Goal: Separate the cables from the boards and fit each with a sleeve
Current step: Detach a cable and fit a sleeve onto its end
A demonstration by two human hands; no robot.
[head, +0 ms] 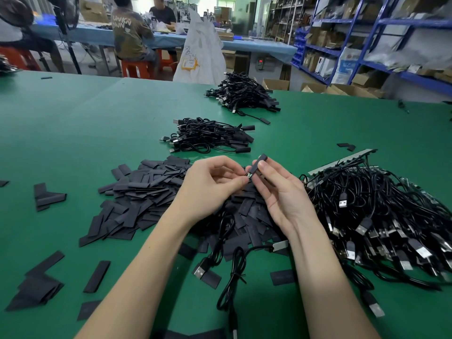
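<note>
Our left hand [215, 182] pinches the small green board end [249, 176] of a cable between thumb and fingertips, and our right hand [276, 189] grips a black sleeve [259, 163] between thumb and fingers, its lower mouth right at that board end. Both hands are raised over the pile of loose sleeves [146, 192], which we take as our landmark on the green surface [73, 123].

Just right of that pile lies the big tangle of unsleeved cables [379, 216], their USB plugs fanned toward us, with a pale board strip [342, 161] showing at its far edge. Beyond the pile, farther from us, sits a bundle of finished cables [210, 138], and farther still a second finished bundle [244, 94]. On the near side of the pile a single black cable [232, 277] trails toward us between our forearms. Left of the pile, a few stray sleeves [46, 196] lie scattered.
</note>
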